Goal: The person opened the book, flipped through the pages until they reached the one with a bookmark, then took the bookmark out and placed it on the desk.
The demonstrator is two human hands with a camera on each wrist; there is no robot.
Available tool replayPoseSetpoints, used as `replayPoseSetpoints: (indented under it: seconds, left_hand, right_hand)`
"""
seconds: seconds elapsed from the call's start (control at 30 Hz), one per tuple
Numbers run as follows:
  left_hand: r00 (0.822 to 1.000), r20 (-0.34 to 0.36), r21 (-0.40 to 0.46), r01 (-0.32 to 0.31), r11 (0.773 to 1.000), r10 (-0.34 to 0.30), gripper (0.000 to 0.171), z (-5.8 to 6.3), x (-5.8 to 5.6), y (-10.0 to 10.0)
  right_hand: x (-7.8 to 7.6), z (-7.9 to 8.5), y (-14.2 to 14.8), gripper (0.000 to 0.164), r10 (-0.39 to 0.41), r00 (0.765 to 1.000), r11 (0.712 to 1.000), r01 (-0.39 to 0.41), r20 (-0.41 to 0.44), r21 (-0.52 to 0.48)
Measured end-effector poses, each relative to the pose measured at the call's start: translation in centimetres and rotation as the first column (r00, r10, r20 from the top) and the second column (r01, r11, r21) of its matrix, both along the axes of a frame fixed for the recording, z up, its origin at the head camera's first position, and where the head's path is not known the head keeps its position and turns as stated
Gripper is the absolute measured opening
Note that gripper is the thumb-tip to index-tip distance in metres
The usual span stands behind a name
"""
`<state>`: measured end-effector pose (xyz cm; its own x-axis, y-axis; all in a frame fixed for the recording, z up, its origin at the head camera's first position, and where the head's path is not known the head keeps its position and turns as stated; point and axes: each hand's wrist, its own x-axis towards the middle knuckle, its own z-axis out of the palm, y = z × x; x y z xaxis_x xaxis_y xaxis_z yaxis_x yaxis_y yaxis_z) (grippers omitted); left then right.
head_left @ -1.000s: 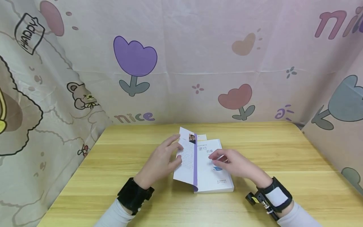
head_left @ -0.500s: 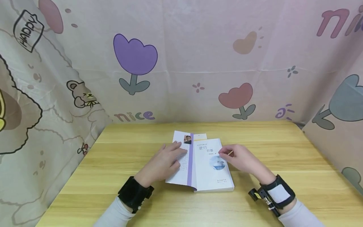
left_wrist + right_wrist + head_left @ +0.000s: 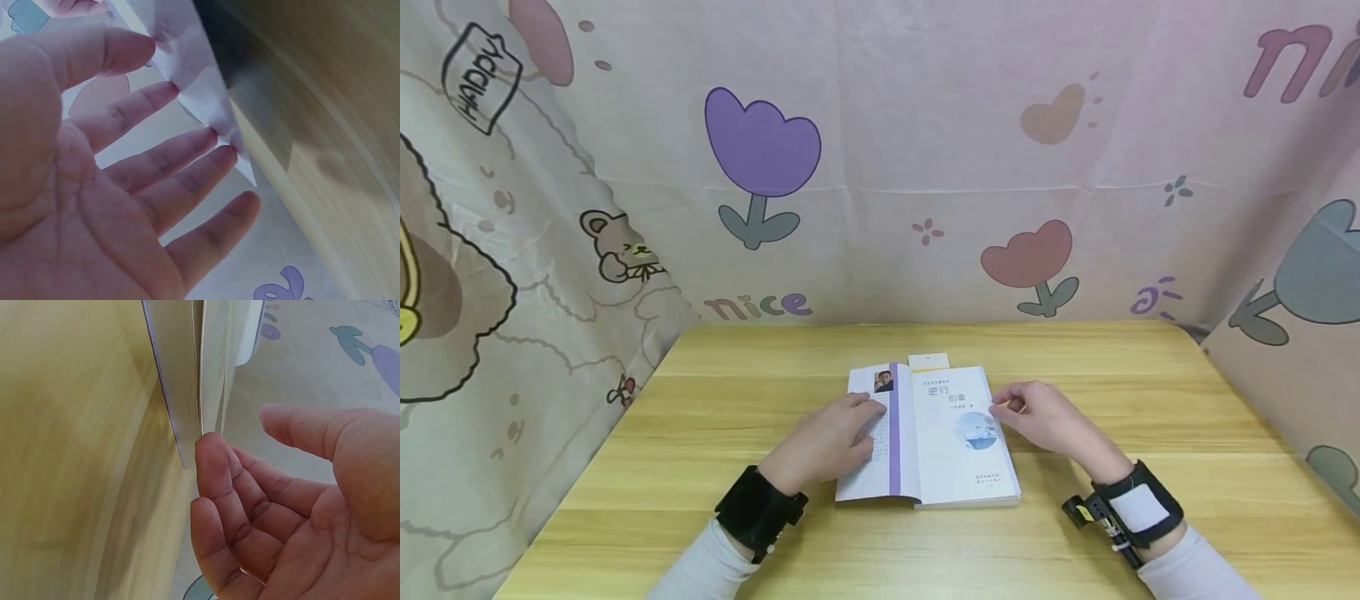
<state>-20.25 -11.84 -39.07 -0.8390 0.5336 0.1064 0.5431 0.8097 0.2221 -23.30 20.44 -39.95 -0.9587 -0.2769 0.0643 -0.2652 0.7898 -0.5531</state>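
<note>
A paperback book (image 3: 951, 458) lies on the table with its cover turned to the left, showing a white title page with a round blue picture. The cover's inner flap (image 3: 867, 479) has a purple stripe and a small photo. My left hand (image 3: 820, 442) rests its fingertips on this flap, fingers fairly straight; the left wrist view shows the fingertips against the paper. At the book's right edge is my right hand (image 3: 1041, 417). In the right wrist view its bent fingers (image 3: 214, 465) touch the page edges, while the thumb stands apart from them.
A white card-like tab (image 3: 928, 362) with a yellow line sticks out past the book's far edge. The wooden table (image 3: 700, 400) ends at a printed cloth backdrop (image 3: 880, 167). Black straps with devices sit on both wrists.
The cover has swung further left and lower under my left hand. My right hand has moved from over the title page to the book's right edge, uncovering the round picture.
</note>
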Motion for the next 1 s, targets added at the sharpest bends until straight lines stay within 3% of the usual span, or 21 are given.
replayPoseSetpoints:
  seconds: [0.5,1.0]
  left_hand:
    - [0.995,0.104,-0.003,0.008,1.000,-0.007,0.048,-0.4,0.1,0.0]
    - [0.995,0.099,-0.053,0.005,0.999,0.000,0.049,-1.0,0.0,-0.1]
  right_hand:
    - [-0.2,0.0,0.1,0.022,-0.010,1.000,1.000,0.010,0.013,0.001]
    - [0.0,-0.5,-0.3,0.024,-0.014,1.000,0.998,0.014,0.006,-0.069]
